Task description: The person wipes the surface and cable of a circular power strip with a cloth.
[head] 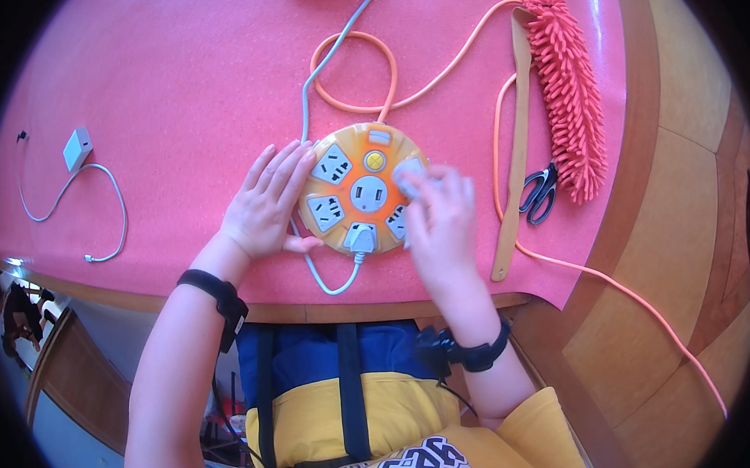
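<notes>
A round orange and yellow power strip (pixel 382 232) with several sockets and a central pair of USB ports lies on the pink table cover. My left hand (pixel 267 201) rests against its left side, palm down, fingers spread and thumb near the lower edge. My right hand (pixel 442 212), somewhat blurred, is at the right side with its fingers closed on a small whitish-grey object (pixel 408 175) over the upper right socket; whether that is a plug or a cloth I cannot tell. A white plug (pixel 360 238) sits in the bottom socket, and its cord loops left beneath the strip.
At the right lie a red chenille duster (pixel 570 100), a long wooden stick (pixel 516 165) and dark-handled scissors (pixel 539 195). An orange cable (pixel 635 291) runs off the table's right edge. A white charger (pixel 78 150) and a white cable (pixel 121 207) lie at the left.
</notes>
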A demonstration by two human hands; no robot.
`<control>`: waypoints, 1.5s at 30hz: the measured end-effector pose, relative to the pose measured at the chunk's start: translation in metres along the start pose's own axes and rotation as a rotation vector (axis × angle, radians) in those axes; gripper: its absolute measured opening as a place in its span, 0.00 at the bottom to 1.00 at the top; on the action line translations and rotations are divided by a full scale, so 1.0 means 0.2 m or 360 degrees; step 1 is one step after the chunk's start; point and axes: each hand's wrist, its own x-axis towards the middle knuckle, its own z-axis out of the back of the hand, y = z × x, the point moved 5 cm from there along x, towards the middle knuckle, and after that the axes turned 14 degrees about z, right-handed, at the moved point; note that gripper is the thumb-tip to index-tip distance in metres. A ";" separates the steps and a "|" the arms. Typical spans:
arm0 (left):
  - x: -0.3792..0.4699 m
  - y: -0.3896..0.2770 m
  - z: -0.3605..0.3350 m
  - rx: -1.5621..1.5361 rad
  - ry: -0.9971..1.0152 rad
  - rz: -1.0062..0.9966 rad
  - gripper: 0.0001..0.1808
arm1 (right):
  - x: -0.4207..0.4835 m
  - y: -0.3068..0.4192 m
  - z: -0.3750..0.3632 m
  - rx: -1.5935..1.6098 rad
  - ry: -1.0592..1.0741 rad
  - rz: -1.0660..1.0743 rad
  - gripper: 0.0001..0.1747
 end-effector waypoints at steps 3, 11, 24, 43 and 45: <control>0.00 0.00 0.00 -0.0039 0.0011 0.0027 0.64 | 0.09 -0.04 0.00 -0.0271 -0.0123 0.0087 0.21; 0.00 0.00 0.01 -0.0070 -0.0001 0.0023 0.63 | -0.04 0.12 -0.10 -0.0355 0.0086 0.0211 0.23; 0.00 0.00 0.00 -0.0019 0.0009 0.0011 0.64 | -0.04 0.12 -0.11 -0.0248 0.0042 0.0177 0.22; 0.00 0.00 0.00 -0.0040 0.0005 0.0010 0.63 | -0.12 -0.09 0.01 0.1461 -0.0120 -0.0727 0.18; 0.00 0.00 0.00 -0.0054 0.0001 0.0012 0.63 | -0.15 -0.13 0.01 0.2012 -0.0271 -0.1045 0.16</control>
